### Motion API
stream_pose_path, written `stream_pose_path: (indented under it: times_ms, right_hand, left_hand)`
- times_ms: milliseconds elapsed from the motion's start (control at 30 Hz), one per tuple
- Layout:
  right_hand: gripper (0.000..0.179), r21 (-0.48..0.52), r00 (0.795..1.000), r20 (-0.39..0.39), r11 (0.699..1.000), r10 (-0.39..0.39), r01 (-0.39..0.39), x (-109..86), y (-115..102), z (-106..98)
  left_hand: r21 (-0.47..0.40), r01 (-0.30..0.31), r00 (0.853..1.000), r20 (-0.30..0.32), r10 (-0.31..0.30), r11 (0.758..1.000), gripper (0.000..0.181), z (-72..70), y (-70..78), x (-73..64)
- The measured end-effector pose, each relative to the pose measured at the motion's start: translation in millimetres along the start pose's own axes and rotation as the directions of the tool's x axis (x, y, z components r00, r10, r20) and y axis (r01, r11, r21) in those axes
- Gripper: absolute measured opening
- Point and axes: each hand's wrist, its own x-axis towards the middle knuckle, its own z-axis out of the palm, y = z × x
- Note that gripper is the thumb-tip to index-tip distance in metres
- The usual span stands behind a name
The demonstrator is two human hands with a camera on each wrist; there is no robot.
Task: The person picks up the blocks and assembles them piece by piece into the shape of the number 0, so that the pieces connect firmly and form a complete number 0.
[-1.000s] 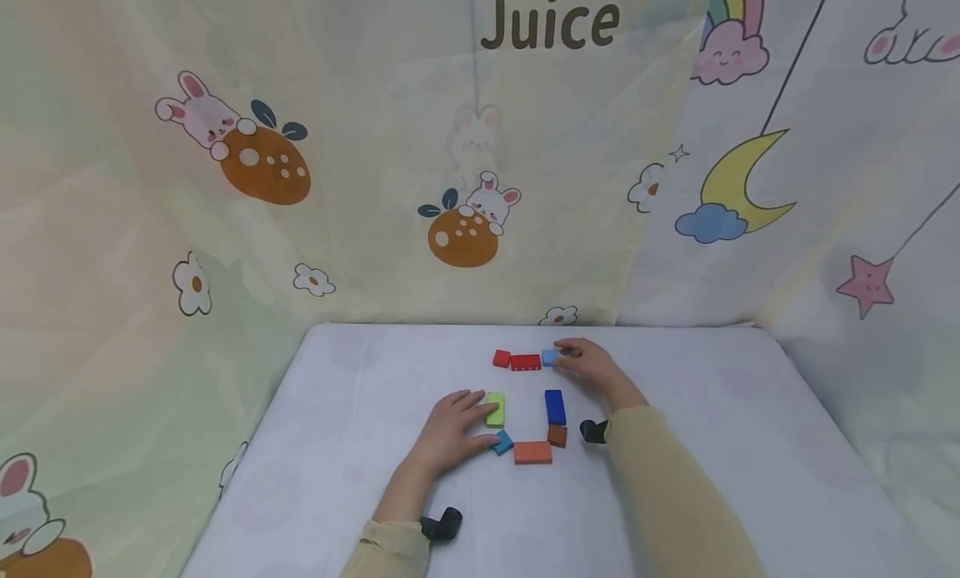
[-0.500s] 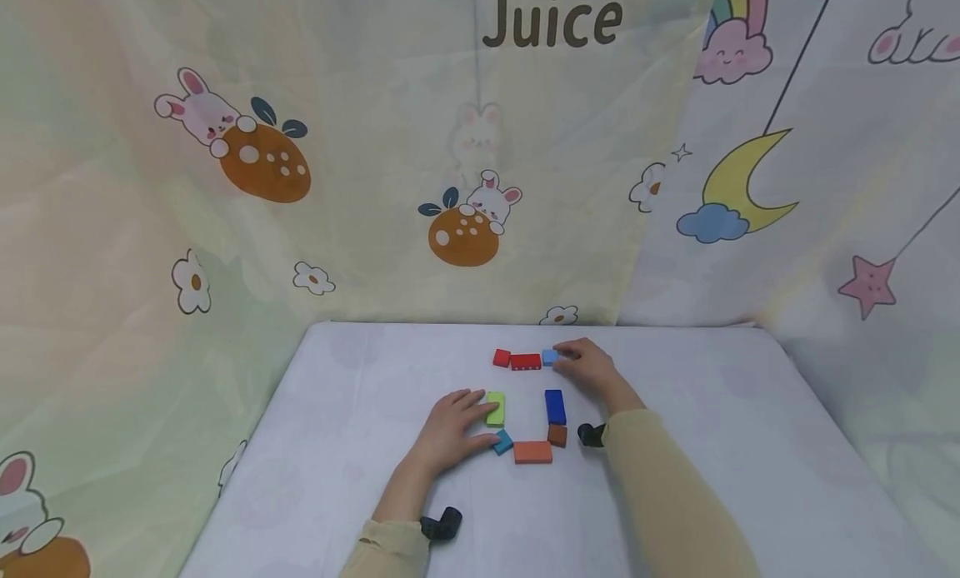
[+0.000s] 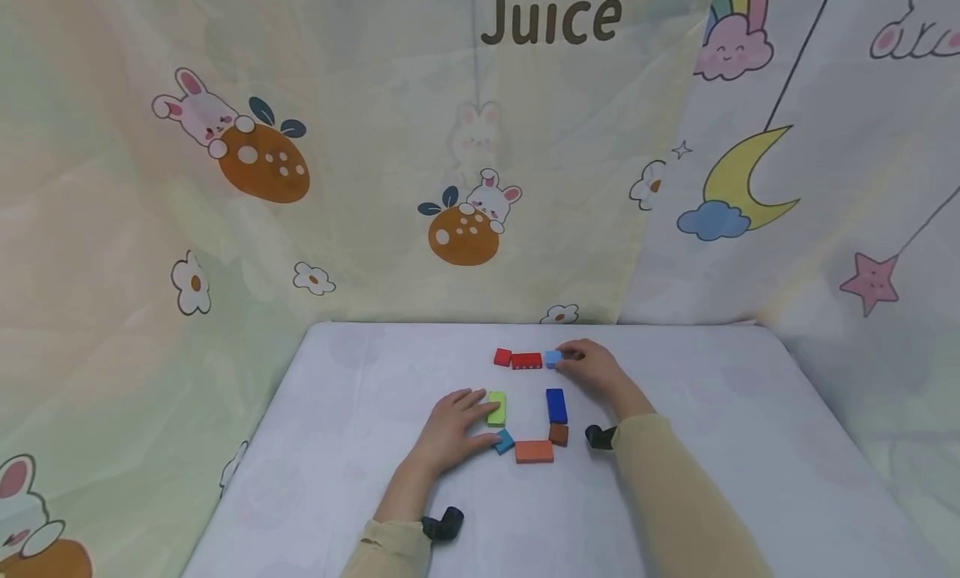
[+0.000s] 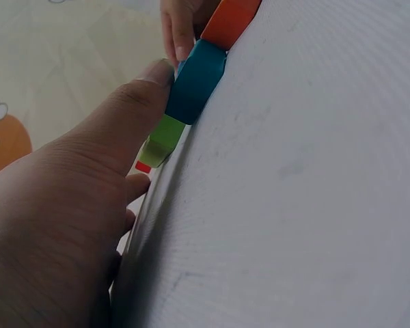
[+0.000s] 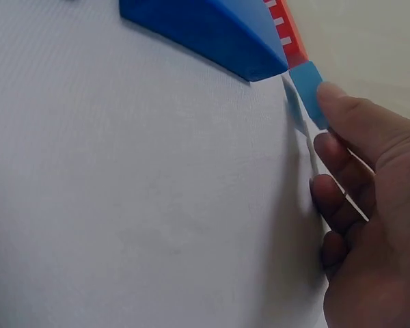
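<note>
On the counter (image 3: 300, 495), the left hand (image 3: 448, 430) lies spread at left; the right hand (image 3: 598, 371) pinches at far right. The orange block (image 3: 534, 452) sits near, navy block (image 3: 557, 406) right, red bar (image 3: 527, 361) far, lime block (image 3: 497, 418) left beneath a fingertip. Brown cube (image 3: 558, 435) adjoins navy's near end; teal cube (image 3: 506, 442) meets the left thumb; red cube (image 3: 502, 357) is far left; light-blue cube (image 3: 552, 359) is in the right hand's pinch.

Eight blocks (image 3: 534, 451) — two hands (image 3: 447, 432)

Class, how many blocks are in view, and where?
8. Far row, left to right: small red block, long red block, light blue block. Left: green block, teal block. Near: orange block. Right: dark blue block, brown block. Others could be hidden.
</note>
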Motion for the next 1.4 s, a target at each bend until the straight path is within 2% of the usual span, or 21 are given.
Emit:
stream_pose_path:
  times_ms: [167, 367, 533, 867, 1400]
  right_hand:
    - [0.039, 0.004, 0.999, 0.027, 1.0, -0.025, 0.025, -5.1, -2, -3]
    - [0.036, -0.018, 0.991, 0.107, 0.996, -0.085, 0.088, -10.9, -3, -3]
    - [0.036, -0.033, 0.984, 0.147, 0.993, -0.104, 0.11, -13.0, -5, -1]
    - [0.035, -0.079, 0.979, 0.164, 0.987, -0.124, 0.139, -12.3, -3, 1]
    - [0.032, -0.089, 0.978, 0.169, 0.986, -0.122, 0.138, -15.0, -2, 1]
  left_hand:
    - [0.006, -0.003, 1.0, 0.002, 0.003, 1.0, 0.063, 1.1, -0.7, 0.5]
    - [0.01, -0.002, 1.0, -0.004, 0.002, 1.0, 0.064, 0.5, -1.0, 0.5]
    - [0.003, -0.001, 1.0, -0.006, 0.001, 1.0, 0.063, 0.2, -0.9, -0.3]
    - [-0.003, 0.0, 1.0, 0.002, 0.0, 1.0, 0.063, 0.3, -2.0, -0.4]
    - [0.008, 0.0, 1.0, 0.002, 0.0, 1.0, 0.063, -0.5, -0.3, 0.2]
